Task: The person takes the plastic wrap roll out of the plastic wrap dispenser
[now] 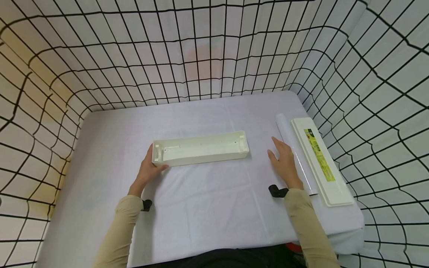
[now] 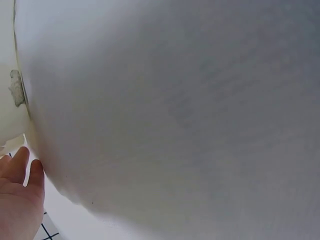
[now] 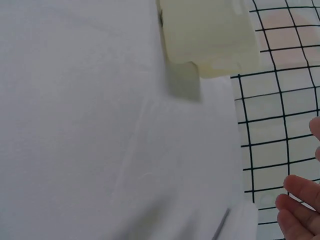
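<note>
A long, narrow white plastic box (image 1: 201,159) with an open top lies across the middle of the table. My left hand (image 1: 149,170) grips its left end, the thumb along the front wall and the other fingers around the end wall. In the left wrist view, several fingertips show beside the box (image 2: 9,55). My right hand (image 1: 285,163) hovers off the box's right end, fingers extended and nothing held. Close by that hand lies a roll of clear film (image 1: 305,173), partly covered by the hand and wrist in the head view.
A long white lid (image 1: 312,160) with a yellow-green label (image 1: 320,154) rests along the table's right side, next to the roll. White cloth covers the table (image 1: 207,201). Black wire mesh (image 1: 201,56) rises at the back and both sides.
</note>
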Available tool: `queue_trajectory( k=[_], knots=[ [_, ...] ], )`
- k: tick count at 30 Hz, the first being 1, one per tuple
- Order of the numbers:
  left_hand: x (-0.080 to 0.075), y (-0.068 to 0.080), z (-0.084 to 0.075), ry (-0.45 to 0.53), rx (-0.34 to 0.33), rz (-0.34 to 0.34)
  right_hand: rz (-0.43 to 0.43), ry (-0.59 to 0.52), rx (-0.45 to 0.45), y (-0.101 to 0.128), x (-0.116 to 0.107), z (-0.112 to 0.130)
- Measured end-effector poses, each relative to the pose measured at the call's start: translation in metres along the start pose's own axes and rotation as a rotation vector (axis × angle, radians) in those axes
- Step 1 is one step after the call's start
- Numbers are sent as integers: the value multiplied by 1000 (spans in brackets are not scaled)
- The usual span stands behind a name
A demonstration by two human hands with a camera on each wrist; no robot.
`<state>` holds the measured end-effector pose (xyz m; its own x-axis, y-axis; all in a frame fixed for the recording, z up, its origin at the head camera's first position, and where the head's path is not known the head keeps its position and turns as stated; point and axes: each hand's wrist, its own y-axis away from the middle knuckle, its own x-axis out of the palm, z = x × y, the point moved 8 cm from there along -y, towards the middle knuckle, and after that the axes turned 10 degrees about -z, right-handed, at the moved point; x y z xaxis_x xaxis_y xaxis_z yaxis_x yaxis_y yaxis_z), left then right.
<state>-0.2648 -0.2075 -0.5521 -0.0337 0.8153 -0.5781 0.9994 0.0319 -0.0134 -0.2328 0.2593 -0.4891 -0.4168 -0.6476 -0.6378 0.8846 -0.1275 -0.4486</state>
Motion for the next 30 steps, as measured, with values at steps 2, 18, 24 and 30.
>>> queue_trajectory(
  k=[2,18,24,30],
  knots=[
    [-1,0,2,-1,-4,1,46,-11,-17,-5,6,5],
    [-25,4,6,-167,39,-13,167,56,-174,-28,39,19],
    [-30,2,4,-298,116,-24,290,114,-115,-28,48,11],
    [-35,3,11,-500,37,19,510,200,-14,-24,61,-6]
  ],
)
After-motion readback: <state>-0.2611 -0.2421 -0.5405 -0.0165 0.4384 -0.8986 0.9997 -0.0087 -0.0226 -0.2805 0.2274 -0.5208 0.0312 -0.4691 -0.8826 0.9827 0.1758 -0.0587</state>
